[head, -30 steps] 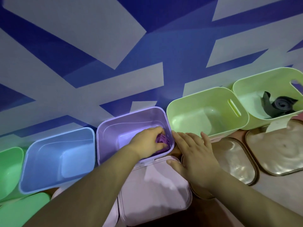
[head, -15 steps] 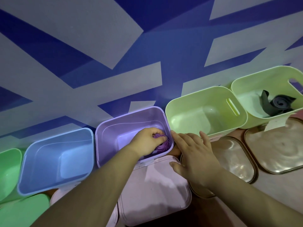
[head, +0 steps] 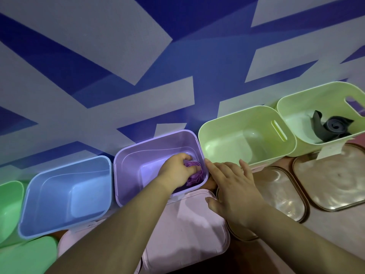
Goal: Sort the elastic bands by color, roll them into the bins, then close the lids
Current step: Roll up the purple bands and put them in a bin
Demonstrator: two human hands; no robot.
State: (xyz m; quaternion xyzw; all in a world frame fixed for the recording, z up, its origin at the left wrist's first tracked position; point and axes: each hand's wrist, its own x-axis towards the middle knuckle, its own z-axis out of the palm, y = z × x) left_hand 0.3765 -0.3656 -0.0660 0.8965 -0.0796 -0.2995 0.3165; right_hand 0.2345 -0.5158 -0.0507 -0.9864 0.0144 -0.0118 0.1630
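Observation:
My left hand (head: 176, 172) reaches into the purple bin (head: 138, 155) and its curled fingers grip a bunched purple elastic band (head: 194, 173) at the bin's right inner wall. My right hand (head: 235, 190) lies flat with straight fingers just outside that wall, fingertips touching the bin's right rim and the palm over the pink lid (head: 183, 230). A rolled black band (head: 333, 126) lies in the far-right pale green bin (head: 296, 107).
A row of open bins stands against the blue-and-grey wall: green (head: 8, 204), blue (head: 65, 194), purple, and an empty pale green bin (head: 243, 139). Two brown-rimmed lids (head: 280, 192) (head: 335, 180) lie in front on the right, and a green lid (head: 27, 256) at the lower left.
My left hand's fingers have worked the purple band slightly inside the bin, showing more of it. My right hand stays by the bin's right rim.

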